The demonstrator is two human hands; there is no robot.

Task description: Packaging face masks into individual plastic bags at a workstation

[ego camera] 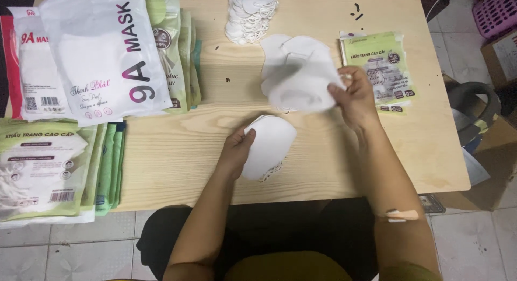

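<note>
1. The left hand (pixel 235 150) is closed on a small stack of white masks (pixel 271 143), thumb on top and fingers under the stack's left edge; the stack rests on the wooden table (pixel 177 152) near its front edge, with ear loops showing at its lower side.
2. The right hand (pixel 353 95) pinches a single white mask (pixel 301 87) by its right edge between thumb and fingertips; this mask is lifted, just beyond the stack and to its right, and blurred.
3. To do this well, I judge the lifted mask should come down flat with its edges square to the stack, loops tucked clear, while the left hand steadies the stack.
4. Beyond the stack and right, flat green packets (pixel 383 65) lie just past the right hand.
5. Left of the stack, green pouches (pixel 46 168) overhang the table's edge.
6. Farther left and beyond, large white bags (pixel 102 49) overlap more green packets.
7. Farthest beyond the stack, a pile of loose white masks (pixel 250 14) sits at the table's far edge.
</note>
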